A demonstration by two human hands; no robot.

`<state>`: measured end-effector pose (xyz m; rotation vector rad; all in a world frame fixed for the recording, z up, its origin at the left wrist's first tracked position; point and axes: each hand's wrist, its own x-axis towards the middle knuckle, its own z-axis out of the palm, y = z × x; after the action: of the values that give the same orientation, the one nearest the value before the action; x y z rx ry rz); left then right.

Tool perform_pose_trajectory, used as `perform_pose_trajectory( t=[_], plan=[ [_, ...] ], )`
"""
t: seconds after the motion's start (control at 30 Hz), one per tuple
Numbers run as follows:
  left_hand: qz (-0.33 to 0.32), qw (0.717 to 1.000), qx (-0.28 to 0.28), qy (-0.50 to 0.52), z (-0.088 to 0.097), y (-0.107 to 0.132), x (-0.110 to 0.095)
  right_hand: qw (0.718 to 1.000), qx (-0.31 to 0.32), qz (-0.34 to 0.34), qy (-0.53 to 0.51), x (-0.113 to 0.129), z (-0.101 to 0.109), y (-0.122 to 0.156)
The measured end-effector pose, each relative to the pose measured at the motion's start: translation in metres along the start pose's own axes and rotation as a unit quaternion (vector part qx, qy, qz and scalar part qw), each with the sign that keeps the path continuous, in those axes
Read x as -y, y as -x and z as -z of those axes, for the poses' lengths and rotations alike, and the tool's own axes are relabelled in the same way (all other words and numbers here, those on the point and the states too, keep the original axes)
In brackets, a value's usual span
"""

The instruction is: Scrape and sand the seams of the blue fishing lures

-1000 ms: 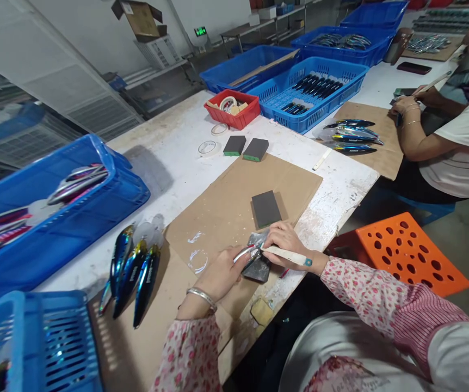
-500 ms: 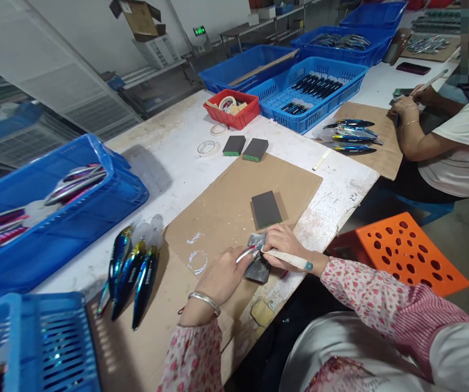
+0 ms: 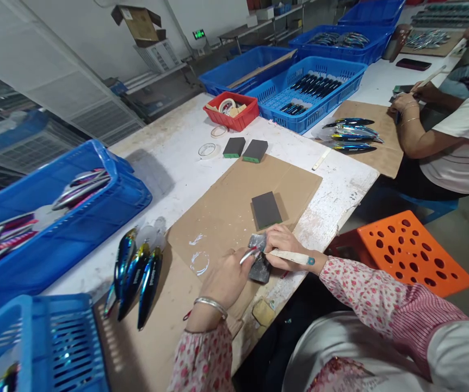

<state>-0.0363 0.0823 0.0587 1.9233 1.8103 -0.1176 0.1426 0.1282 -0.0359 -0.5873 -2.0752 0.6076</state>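
My left hand [image 3: 227, 277] is closed around a small shiny lure [image 3: 249, 254] at the near edge of the brown cardboard sheet [image 3: 234, 207]. My right hand [image 3: 281, 246] grips a pale stick-like tool [image 3: 294, 257] whose tip meets the lure. Both hands rest over a dark grey sanding sheet [image 3: 259, 267]. A dark sanding block [image 3: 266, 209] lies just beyond my right hand. Three blue-green lures [image 3: 134, 275] lie to the left of my left hand.
Blue crates [image 3: 75, 228] with lures stand at the left, more blue baskets [image 3: 308, 90] and a red tray [image 3: 232, 111] at the back. Two green-backed blocks [image 3: 245, 148] and tape rolls [image 3: 208, 149] lie mid-table. A co-worker [image 3: 450, 136] sits at the right; an orange stool [image 3: 412, 253] is below.
Both hands stay at the same spot on the lure; my left hand has shifted slightly along it. The view has drifted a little.
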Motion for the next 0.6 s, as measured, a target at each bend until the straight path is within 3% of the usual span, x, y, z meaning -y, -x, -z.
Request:
perform_pose_trajectory(
  t=[0.17, 0.47, 0.6],
  plan=[
    [0.034, 0.999, -0.002, -0.024, -0.001, 0.001, -0.005, 1.000, -0.013, 0.006, 0.014, -0.001, -0.003, 0.000],
    [0.056, 0.995, -0.005, -0.081, 0.001, 0.006, -0.017, 0.998, 0.055, -0.015, -0.011, 0.000, -0.001, 0.002],
    [0.055, 0.995, -0.021, -0.078, -0.004, 0.007, -0.013, 0.988, -0.021, -0.073, -0.131, 0.000, 0.009, 0.006]
  ],
)
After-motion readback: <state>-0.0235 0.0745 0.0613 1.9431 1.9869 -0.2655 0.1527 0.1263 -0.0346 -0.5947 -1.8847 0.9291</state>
